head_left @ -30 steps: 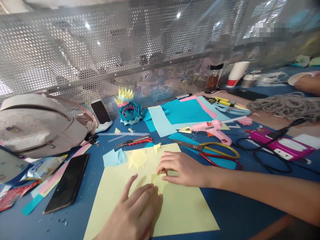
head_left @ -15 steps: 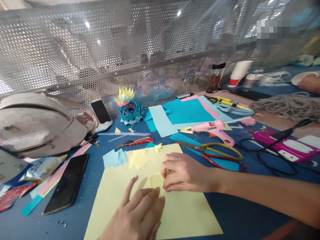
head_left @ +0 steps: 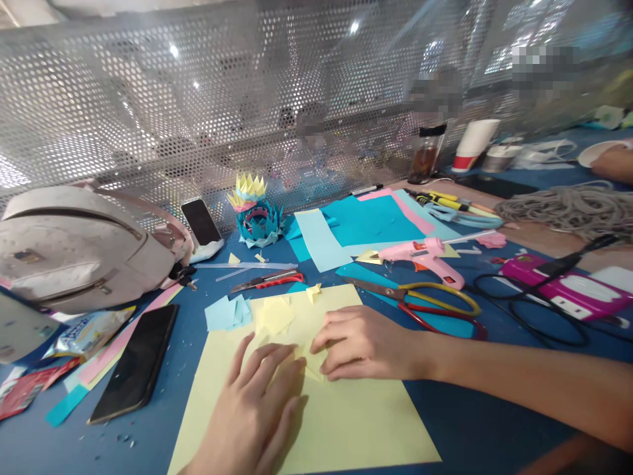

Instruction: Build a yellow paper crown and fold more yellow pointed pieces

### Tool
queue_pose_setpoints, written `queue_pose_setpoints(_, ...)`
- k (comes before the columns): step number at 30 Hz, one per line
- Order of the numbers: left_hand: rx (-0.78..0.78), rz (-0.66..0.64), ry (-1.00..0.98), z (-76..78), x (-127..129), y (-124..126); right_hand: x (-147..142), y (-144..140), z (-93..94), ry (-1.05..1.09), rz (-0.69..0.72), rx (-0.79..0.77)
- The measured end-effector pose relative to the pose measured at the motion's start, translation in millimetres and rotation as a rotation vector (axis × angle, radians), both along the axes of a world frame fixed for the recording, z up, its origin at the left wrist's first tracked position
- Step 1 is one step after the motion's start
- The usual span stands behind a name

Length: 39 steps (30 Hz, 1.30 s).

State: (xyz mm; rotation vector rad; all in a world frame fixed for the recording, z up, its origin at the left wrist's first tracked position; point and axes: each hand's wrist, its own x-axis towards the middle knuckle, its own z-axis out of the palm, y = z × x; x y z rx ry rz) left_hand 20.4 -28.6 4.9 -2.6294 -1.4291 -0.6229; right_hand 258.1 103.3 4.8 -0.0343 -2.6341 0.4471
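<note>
A small piece of yellow paper [head_left: 313,367], partly hidden by fingers, lies on a large yellow sheet [head_left: 356,422]. My right hand [head_left: 363,344] has its fingers bent and pressed together on the right side of that piece. At its left edge my left hand [head_left: 257,402] lies palm down, fingers spread, with the fingertips close to or touching the small paper. Above the hands are a stack of yellow paper squares [head_left: 275,315], a small folded yellow piece [head_left: 313,292] and several light blue paper squares [head_left: 228,313].
Scissors [head_left: 410,297], a pink glue gun [head_left: 420,256] and a red cutter knife [head_left: 270,280] lie beyond the sheet. Behind stands a blue and yellow folded-paper model [head_left: 258,221]. A phone [head_left: 136,363] and a backpack [head_left: 74,244] are left; a magenta power strip [head_left: 564,287] is right.
My left hand has moved left and its fingers have spread out, uncovering more of the small yellow paper, which now looks folded or turned. My right hand has shifted slightly left.
</note>
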Motion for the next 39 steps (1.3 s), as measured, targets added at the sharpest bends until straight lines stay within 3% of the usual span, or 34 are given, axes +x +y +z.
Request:
queue_pose_setpoints(20, 0.134, -0.159, 0.027, -4.1, -5, 11, 2, -1, -0.4, -0.016, -0.041, -0.002)
queue_pose_setpoints(39, 0.095, -0.215, -0.001, -2.5, -8, 13, 0, 0, 1.7, -0.058, -0.017, -0.022)
